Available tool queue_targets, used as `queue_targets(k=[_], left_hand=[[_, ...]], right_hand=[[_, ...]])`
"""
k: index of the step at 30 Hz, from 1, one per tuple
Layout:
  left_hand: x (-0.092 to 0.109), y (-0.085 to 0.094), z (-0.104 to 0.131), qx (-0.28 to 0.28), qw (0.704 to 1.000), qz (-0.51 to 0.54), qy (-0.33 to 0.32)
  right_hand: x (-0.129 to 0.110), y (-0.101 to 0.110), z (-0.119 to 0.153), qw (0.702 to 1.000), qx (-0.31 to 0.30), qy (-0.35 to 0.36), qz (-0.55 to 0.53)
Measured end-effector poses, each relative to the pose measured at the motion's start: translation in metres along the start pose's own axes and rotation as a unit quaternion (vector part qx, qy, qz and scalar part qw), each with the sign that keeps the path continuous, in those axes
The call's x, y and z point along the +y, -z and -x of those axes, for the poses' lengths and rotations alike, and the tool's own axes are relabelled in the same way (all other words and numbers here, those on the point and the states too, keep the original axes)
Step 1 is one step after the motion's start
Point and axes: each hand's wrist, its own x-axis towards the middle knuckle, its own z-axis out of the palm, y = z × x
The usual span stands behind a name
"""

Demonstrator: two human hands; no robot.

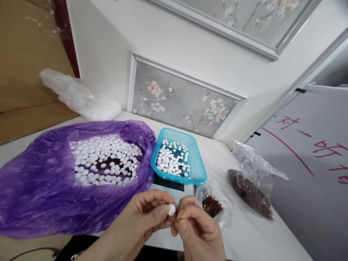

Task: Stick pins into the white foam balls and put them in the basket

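Observation:
My left hand (146, 217) pinches a small white ball (171, 209) between thumb and forefinger, at the table's front edge. Touching it from the right is my right hand (198, 226), its thumb and forefinger pressed together; whatever they hold is too small to make out. Behind my hands stands a blue basket (199, 161) with many white balls inside. To its left, a purple plastic bag (35, 181) lies open, full of white balls with some dark red bits among them. Just right of my right hand, a clear bag (227, 208) holds small dark red pieces (212, 206).
A clear bag of brown material (251, 194) lies at the right, by a whiteboard (307, 159) with red writing. A white plastic bag (81, 98) sits at the back left near cardboard (32, 58). A framed flower panel (182, 98) is behind the table (255, 235).

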Motion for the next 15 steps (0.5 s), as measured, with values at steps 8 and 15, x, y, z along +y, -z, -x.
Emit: queue_targets(k=[8, 15], left_hand=[[-0.002, -0.0003, 0.0017, 0.014, 1.0, -0.015, -0.017], [-0.004, 0.0027, 0.0011, 0.02, 0.999, -0.023, -0.036]], right_hand=[[0.0002, -0.0014, -0.0006, 1.0, 0.017, -0.015, -0.007], [0.0032, -0.0033, 0.0007, 0.999, 0.015, -0.019, -0.041]])
